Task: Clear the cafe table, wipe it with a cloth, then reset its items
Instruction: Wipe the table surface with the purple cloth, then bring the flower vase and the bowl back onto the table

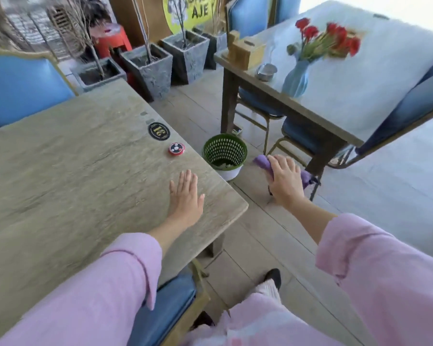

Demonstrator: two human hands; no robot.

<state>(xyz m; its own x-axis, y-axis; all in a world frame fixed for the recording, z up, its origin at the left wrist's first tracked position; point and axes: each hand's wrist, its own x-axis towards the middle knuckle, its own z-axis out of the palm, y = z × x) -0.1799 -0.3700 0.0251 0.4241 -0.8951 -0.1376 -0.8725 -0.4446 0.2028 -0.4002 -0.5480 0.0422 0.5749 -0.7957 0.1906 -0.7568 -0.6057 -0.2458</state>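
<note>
The wooden cafe table (pixel 60 171) fills the left of the view. Near its right edge it bears a black oval number plaque (pixel 159 131) and a small red round call button (pixel 176 149). My left hand (pixel 185 196) lies flat and open on the tabletop near the front right corner. My right hand (pixel 285 179) is out over the floor to the right of the table, gripping a purple cloth (pixel 263 162). On the neighbouring table (pixel 360 96) stand a blue vase of red flowers (pixel 296 79), a wooden box (pixel 245 52) and a small metal bowl (pixel 266 71).
A green perforated waste bin (pixel 224 152) stands on the floor between the two tables. Blue padded chairs (pixel 23 88) sit around both tables, one tucked at the near edge (pixel 170 300). Grey stone planters (pixel 148 68) line the back. My foot (pixel 273 278) is on the tiled floor.
</note>
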